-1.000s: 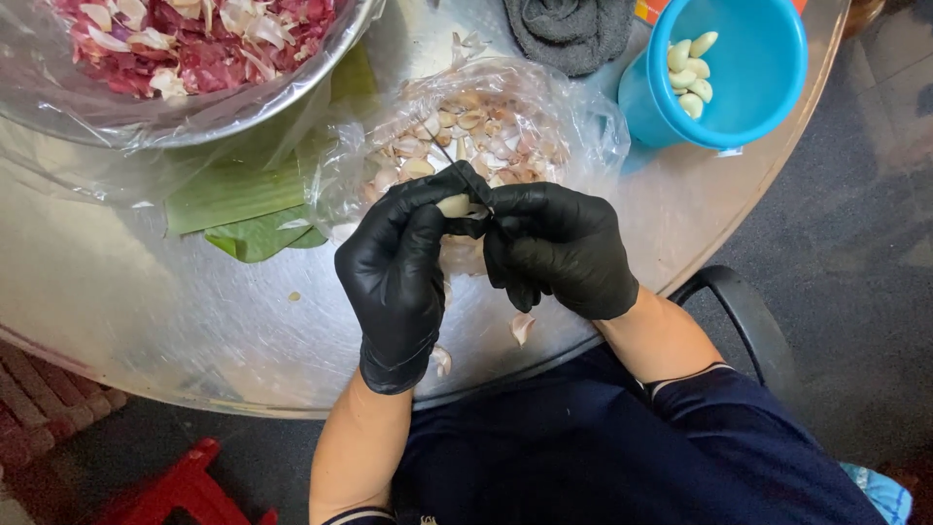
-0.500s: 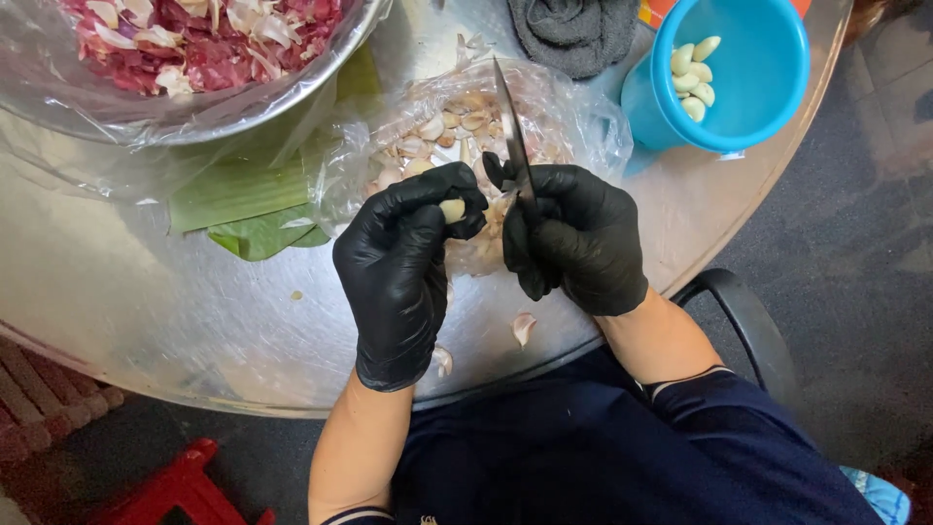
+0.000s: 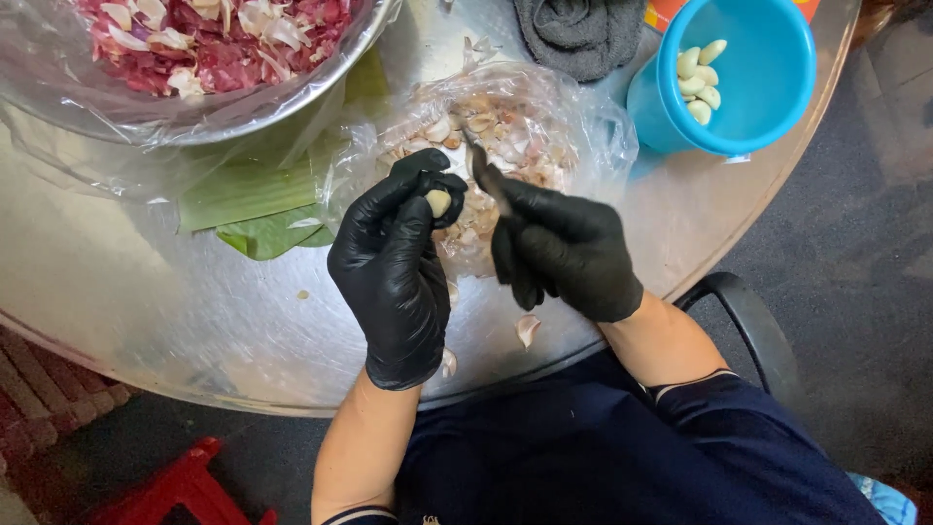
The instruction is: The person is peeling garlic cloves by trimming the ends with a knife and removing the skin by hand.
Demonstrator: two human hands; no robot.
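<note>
While gloved, clear garlic bag (image 3: 544,126) centre

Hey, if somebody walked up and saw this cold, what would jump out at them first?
Two black-gloved hands at the centre: the left hand pinches a pale peeled garlic clove, and the right hand grips a small dark knife. Behind them lies a clear plastic bag of garlic skins. Top right stands a bright blue plastic cup of peeled cloves, top left a metal bowl of purple-red peelings.
</note>
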